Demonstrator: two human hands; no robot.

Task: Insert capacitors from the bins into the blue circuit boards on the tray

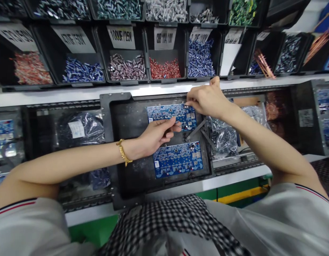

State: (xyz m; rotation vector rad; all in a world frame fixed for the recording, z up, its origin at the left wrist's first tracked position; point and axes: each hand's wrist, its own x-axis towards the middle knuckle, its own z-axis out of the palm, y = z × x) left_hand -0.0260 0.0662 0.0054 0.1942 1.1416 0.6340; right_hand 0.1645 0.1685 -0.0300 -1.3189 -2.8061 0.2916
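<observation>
Over the upper blue circuit board (167,111), the left grip (157,136) and right grip (207,100) both work with bent fingers

Inside the black tray (131,122), that board lies just beyond the lower blue circuit board (177,160), the two apart; the left grip, its thumb and forefinger drawn close together, covers part of the upper board's near edge, and the right grip has its fingertips bunched at the far right corner. Whether either one pinches a small part or touches the board, I cannot tell. A gold bracelet (123,152) circles the left wrist. Black strips (198,129) lie right of the upper board, plastic-wrapped items (223,137) sit beyond the tray's right side, and black bins (100,80) of small components stand in rows behind
</observation>
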